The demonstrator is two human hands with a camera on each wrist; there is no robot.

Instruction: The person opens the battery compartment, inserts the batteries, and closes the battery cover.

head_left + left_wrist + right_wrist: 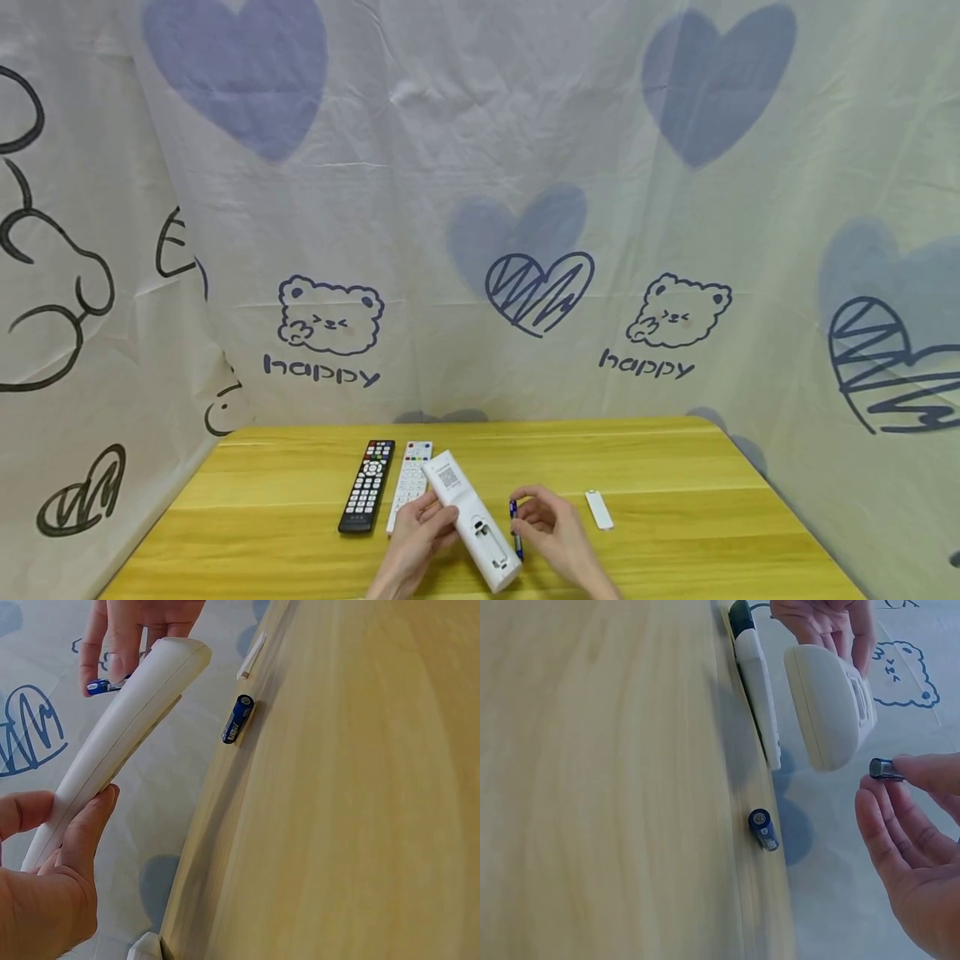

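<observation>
In the head view my left hand (417, 533) grips a white remote control (459, 492), its back turned up and its battery compartment (489, 543) uncovered. My right hand (555, 535), just to the right of the remote, pinches a blue battery (513, 508) between thumb and fingers. That battery (885, 769) is held apart from the remote in the right wrist view. A second blue battery (238, 720) lies on the table below the hands. The white battery cover (599, 510) rests on the table to the right of my right hand.
A black remote (367, 487) and another white remote (411, 479) lie side by side on the wooden table (255, 508), left of my hands. Behind the table hangs a pale cloth (442, 375) with hearts and bears.
</observation>
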